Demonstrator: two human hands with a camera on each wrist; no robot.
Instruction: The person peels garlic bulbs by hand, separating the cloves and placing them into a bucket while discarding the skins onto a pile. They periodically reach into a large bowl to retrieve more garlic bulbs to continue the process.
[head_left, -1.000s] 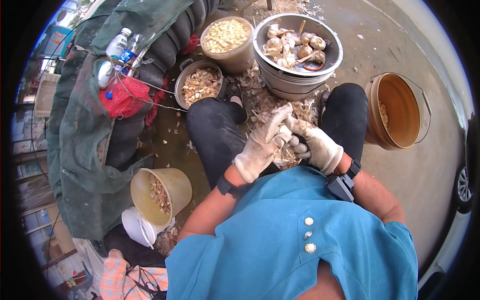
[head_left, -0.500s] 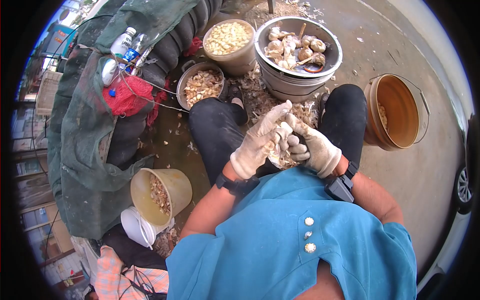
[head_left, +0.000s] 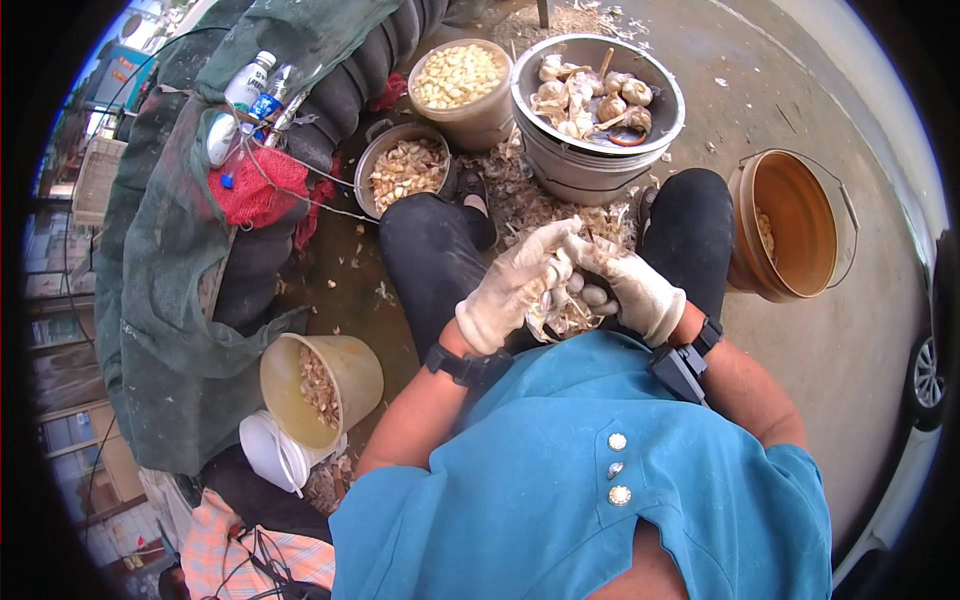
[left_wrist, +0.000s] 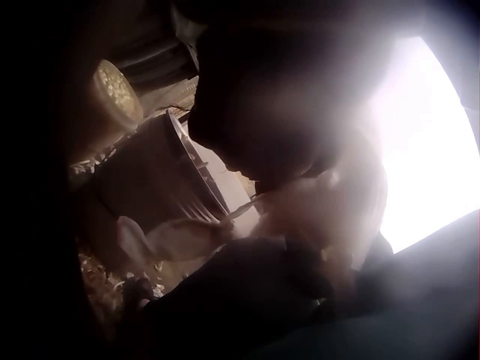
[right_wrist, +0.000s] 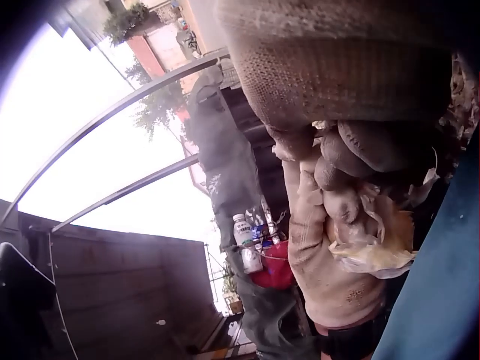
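Both hands wear pale knit gloves and meet in front of the lap. My left hand [head_left: 508, 288] holds garlic with loose papery skin [head_left: 565, 318] in its curled fingers. Opposite it, my right hand [head_left: 640, 290] pinches at the same garlic, thumb and fingertips against the left hand's fingers. Seen from the right wrist, torn garlic skin [right_wrist: 375, 244] spills out below the fingers, yellowish and white. Most of the garlic itself is hidden by the gloves. The left wrist view is dark and blurred around the hands.
Whole garlic bulbs [head_left: 575, 105] fill a basin on a bucket [head_left: 575, 170] ahead. Peeled cloves lie in a tub [head_left: 480, 125]; unpeeled cloves sit in a pot [head_left: 365, 165]. A tan bucket [head_left: 805, 220] stands right, a tilted yellowish bucket [head_left: 355, 385] left. Skins litter the ground.
The left thumb has lowered from its raised position, and the hands have drawn together again around the garlic. More loose skin shows under the fingers.
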